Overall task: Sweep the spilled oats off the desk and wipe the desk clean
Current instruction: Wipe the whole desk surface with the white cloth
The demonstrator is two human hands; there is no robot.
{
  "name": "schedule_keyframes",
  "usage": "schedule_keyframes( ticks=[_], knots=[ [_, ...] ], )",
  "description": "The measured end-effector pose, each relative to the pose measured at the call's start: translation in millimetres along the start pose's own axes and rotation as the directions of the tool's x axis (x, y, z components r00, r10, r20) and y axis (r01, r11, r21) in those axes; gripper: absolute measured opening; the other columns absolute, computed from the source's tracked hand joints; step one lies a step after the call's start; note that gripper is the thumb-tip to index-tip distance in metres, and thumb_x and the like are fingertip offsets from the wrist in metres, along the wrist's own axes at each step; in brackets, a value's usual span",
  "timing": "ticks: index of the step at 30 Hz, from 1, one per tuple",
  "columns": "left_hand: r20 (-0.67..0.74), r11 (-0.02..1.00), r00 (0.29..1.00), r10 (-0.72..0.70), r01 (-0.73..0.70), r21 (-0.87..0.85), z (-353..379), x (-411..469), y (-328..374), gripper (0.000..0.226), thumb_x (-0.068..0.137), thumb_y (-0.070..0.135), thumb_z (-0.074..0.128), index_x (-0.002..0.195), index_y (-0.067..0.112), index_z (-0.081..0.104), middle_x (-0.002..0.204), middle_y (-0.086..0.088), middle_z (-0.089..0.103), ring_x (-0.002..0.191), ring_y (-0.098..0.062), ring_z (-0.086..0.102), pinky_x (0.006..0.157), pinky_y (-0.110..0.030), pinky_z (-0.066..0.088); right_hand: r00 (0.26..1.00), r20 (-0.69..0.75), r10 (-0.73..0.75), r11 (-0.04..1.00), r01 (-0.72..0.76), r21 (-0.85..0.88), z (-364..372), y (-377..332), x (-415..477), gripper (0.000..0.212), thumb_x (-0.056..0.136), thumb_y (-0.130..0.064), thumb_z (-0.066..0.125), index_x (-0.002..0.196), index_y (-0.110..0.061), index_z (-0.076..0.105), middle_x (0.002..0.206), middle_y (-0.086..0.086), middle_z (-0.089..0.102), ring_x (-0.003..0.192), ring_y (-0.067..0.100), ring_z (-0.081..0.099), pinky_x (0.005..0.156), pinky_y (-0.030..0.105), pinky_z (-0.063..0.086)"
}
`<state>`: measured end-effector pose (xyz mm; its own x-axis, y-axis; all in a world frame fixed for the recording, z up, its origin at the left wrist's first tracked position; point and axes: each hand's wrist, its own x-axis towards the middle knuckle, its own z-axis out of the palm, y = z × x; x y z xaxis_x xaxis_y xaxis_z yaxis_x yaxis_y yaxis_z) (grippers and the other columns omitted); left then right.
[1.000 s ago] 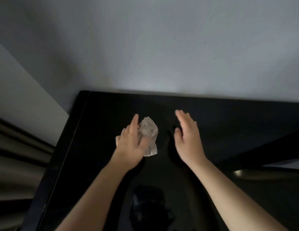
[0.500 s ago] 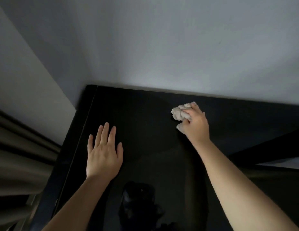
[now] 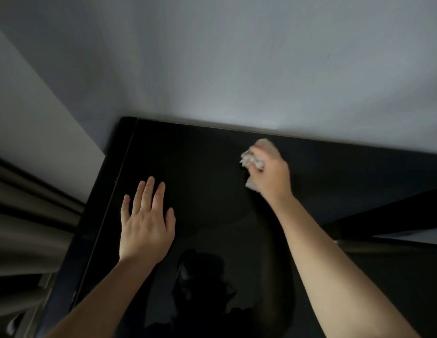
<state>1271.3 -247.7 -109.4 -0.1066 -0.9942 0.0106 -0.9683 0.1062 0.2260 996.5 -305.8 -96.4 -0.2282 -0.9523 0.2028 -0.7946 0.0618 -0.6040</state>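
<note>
Oats: none seen on desk [image 3: 212, 191], gloss may hide some | right hand [image 3: 271, 174] grasps tissue [image 3: 250, 161], 1 o'clock | left hand [image 3: 146, 223] flat, released, 9 o'clock | wiping stage, likely unfinished.

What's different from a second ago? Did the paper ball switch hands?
Yes. The crumpled tissue went from the left hand to the right hand, which now holds it in its grip farther back and to the right, near the wall. The left hand let go, moved left and lies flat on the desk. The desk stayed put.
</note>
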Motion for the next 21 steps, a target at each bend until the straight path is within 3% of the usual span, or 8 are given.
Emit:
schedule_keyframes(
  ticks=[3,5,8,10,14,16,19,21],
  knots=[
    [0.004,1.0,1.0,-0.001,0.001,-0.025,-2,-1,0,0.058,0.097,0.041,0.027,0.15,0.016,0.027,0.16,-0.004,0.017,0.148,-0.017,0.006,0.12,-0.044,0.004,0.961,0.202,-0.187,0.978,0.162,0.134,-11,-12,-62,0.028,0.082,-0.012,0.062,0.108,-0.014,0.071,0.127,-0.002,0.063,0.128,0.012,0.052,0.111,0.032,0.038],
    [0.003,0.999,1.0,-0.01,0.01,-0.04,-2,-1,0,0.057,0.098,0.038,0.035,0.15,0.016,0.027,0.16,-0.004,0.017,0.148,-0.017,0.005,0.12,-0.044,0.005,0.964,0.158,-0.213,0.971,0.191,0.142,-32,8,-91,0.025,0.082,-0.01,0.061,0.105,-0.012,0.072,0.126,-0.003,0.063,0.126,0.013,0.054,0.111,0.033,0.037],
    [0.0,0.999,1.0,-0.006,0.006,-0.038,-2,0,2,0.058,0.098,0.037,0.036,0.151,0.017,0.025,0.16,-0.004,0.015,0.148,-0.017,0.004,0.12,-0.042,0.001,0.995,-0.052,0.085,0.996,-0.086,-0.026,-48,46,-66,0.029,0.084,-0.009,0.061,0.111,-0.017,0.069,0.127,-0.002,0.062,0.123,0.02,0.056,0.116,0.039,0.029],
    [-0.005,1.0,1.0,-0.001,0.001,-0.031,-1,0,1,0.058,0.098,0.037,0.036,0.15,0.016,0.024,0.16,-0.005,0.015,0.148,-0.018,0.005,0.12,-0.043,0.002,0.977,-0.13,0.172,0.982,-0.18,-0.053,-31,35,-46,0.029,0.084,-0.01,0.062,0.112,-0.015,0.07,0.129,0.004,0.061,0.124,0.023,0.054,0.114,0.028,0.028],
    [-0.008,1.0,1.0,0.002,-0.002,-0.018,-1,-1,-1,0.058,0.097,0.037,0.036,0.15,0.015,0.026,0.159,-0.006,0.018,0.148,-0.02,0.008,0.12,-0.046,0.007,0.987,0.086,-0.134,0.99,0.129,0.065,-13,-18,-114,0.03,0.078,-0.002,0.066,0.105,-0.014,0.072,0.125,-0.001,0.062,0.125,0.015,0.054,0.11,0.03,0.038],
    [-0.011,1.0,1.0,0.008,-0.008,-0.023,-2,-1,-1,0.058,0.097,0.036,0.037,0.149,0.014,0.028,0.159,-0.007,0.019,0.148,-0.021,0.01,0.12,-0.047,0.009,0.983,0.083,-0.162,0.986,0.157,0.065,-36,-6,-155,0.029,0.079,-0.001,0.064,0.103,-0.013,0.072,0.126,-0.003,0.063,0.127,0.013,0.053,0.11,0.033,0.037],
    [-0.01,1.0,1.0,0.012,-0.013,-0.025,-1,0,-1,0.058,0.096,0.036,0.038,0.149,0.014,0.028,0.159,-0.007,0.02,0.148,-0.022,0.011,0.119,-0.047,0.007,0.991,-0.107,0.074,0.994,-0.081,-0.066,-57,27,-146,0.028,0.075,0.005,0.068,0.099,-0.011,0.071,0.126,0.002,0.063,0.123,0.023,0.056,0.108,0.032,0.035],
    [-0.015,1.0,1.0,0.012,-0.012,-0.018,0,1,-2,0.058,0.096,0.036,0.038,0.149,0.014,0.028,0.159,-0.008,0.02,0.148,-0.022,0.011,0.119,-0.046,0.006,0.959,-0.205,0.196,0.97,-0.22,-0.101,-42,28,-109,0.017,0.078,-0.005,0.068,0.095,-0.007,0.07,0.12,0.009,0.064,0.117,0.032,0.058,0.103,0.033,0.039]
  ],
)
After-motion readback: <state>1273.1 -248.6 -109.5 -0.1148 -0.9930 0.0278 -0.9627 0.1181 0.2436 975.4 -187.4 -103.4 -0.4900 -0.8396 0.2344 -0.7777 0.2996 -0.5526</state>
